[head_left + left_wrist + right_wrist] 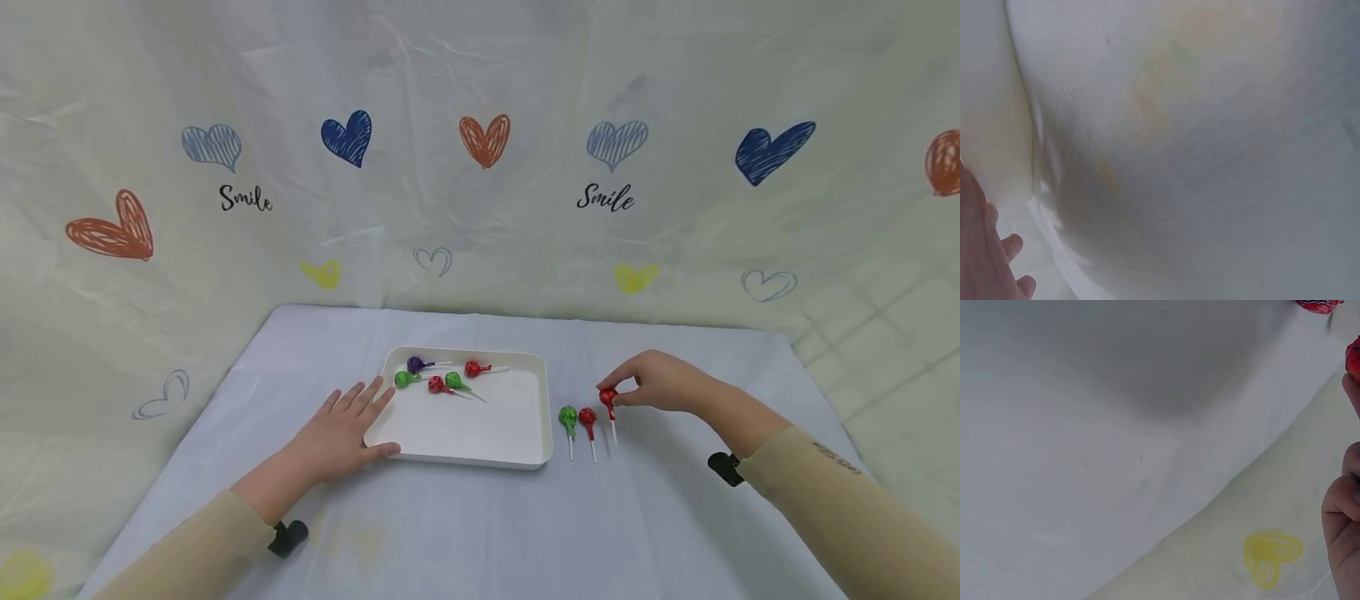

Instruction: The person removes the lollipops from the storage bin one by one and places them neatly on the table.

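My right hand (pixel 663 382) pinches a red-wrapped lollipop (pixel 608 397) by its head, the white stick pointing down toward me. To its left on the cloth lie another red lollipop (pixel 588 418) and a green lollipop (pixel 568 419), side by side. With fingers spread, my left hand (pixel 341 433) rests on the left edge of a white tray (pixel 465 442). Inside the tray, near its back, are a purple lollipop (pixel 416 364), a red lollipop (pixel 472 369) and several more in red and green. The right wrist view catches the held lollipop (pixel 1353 359) only at its edge.
A white cloth (pixel 480 533) covers the table, with faint yellowish stains near the front left. Behind it hangs a pale curtain (pixel 525 250) printed with hearts and the word "Smile". A dark wrist device (pixel 288 538) sits under the left sleeve.
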The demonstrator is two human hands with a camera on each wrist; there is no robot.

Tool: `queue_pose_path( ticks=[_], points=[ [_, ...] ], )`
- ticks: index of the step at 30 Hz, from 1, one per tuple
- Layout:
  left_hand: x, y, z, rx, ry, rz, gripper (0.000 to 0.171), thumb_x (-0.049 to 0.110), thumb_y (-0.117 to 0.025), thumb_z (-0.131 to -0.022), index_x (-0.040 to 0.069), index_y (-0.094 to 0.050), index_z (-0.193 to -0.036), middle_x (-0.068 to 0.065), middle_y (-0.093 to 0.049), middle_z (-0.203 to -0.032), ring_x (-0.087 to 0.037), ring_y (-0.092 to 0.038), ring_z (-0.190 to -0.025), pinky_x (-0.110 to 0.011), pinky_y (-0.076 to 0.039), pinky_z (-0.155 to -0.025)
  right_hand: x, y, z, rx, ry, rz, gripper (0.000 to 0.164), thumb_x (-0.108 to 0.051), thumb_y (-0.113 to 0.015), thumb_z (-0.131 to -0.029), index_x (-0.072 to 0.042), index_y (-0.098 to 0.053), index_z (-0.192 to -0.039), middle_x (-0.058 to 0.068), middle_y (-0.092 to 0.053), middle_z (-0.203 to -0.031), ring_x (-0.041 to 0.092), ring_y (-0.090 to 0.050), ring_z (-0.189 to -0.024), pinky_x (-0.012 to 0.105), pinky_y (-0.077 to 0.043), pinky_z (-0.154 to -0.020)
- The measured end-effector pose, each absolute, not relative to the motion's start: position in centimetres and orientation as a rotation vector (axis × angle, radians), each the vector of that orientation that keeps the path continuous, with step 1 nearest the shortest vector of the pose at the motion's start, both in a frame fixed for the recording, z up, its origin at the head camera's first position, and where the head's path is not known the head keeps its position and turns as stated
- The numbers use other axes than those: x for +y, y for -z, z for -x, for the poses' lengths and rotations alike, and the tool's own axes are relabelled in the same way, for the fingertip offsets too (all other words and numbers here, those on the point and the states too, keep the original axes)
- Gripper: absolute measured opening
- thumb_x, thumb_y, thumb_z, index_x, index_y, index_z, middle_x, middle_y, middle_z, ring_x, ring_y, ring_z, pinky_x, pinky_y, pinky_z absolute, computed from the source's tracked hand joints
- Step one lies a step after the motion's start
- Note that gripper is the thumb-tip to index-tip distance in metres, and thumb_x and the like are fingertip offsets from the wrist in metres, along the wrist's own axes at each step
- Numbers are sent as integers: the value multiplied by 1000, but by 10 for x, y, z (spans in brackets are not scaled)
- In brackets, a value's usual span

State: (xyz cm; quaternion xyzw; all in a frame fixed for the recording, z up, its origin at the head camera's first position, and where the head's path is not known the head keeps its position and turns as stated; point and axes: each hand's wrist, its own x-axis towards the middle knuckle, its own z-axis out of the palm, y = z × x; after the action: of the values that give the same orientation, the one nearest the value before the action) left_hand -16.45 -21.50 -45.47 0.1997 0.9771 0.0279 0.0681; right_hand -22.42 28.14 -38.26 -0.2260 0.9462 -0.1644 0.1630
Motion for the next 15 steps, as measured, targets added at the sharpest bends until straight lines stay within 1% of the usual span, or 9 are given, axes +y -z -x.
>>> queue_pose_path(
  ticks=[4,6,8,10,15],
  points=[
    [-216,456,165,2946,-88,-602,105,90,-25,-81,21,-16,-161,-6,-10,-167,-35,-13,-151,-59,-10,-119,285,388,223,2697,450,642,28,-22,-78,-86,-20,-77,-114,-9,-73,-103,25,-64,-105,36,-54,-79],
    [-216,456,165,2946,-91,-603,105,89,-25,-81,21,-16,-161,-6,-10,-167,-35,-13,-151,-59,-10,-119,286,392,223,2684,452,639,27,-22,-78,-86,-21,-77,-114,-9,-73,-103,27,-64,-108,41,-55,-85],
    [-215,455,164,2946,-96,-604,105,89,-26,-82,21,-17,-161,-6,-10,-167,-35,-13,-151,-59,-10,-119,287,396,224,2668,458,636,26,-20,-77,-87,-21,-77,-113,-9,-72,-103,27,-63,-109,44,-54,-89],
    [-215,455,164,2945,-103,-604,104,89,-27,-82,21,-17,-160,-6,-10,-166,-35,-13,-151,-59,-10,-119,287,401,225,2651,471,627,25,-18,-76,-87,-21,-78,-112,-9,-72,-103,26,-63,-108,45,-53,-89],
    [-214,453,163,2944,-110,-603,104,88,-28,-83,20,-18,-160,-7,-10,-166,-36,-13,-150,-59,-10,-119,287,412,227,2629,476,616,25,-15,-75,-86,-23,-78,-109,-8,-71,-104,22,-63,-105,44,-53,-90]
  ],
)
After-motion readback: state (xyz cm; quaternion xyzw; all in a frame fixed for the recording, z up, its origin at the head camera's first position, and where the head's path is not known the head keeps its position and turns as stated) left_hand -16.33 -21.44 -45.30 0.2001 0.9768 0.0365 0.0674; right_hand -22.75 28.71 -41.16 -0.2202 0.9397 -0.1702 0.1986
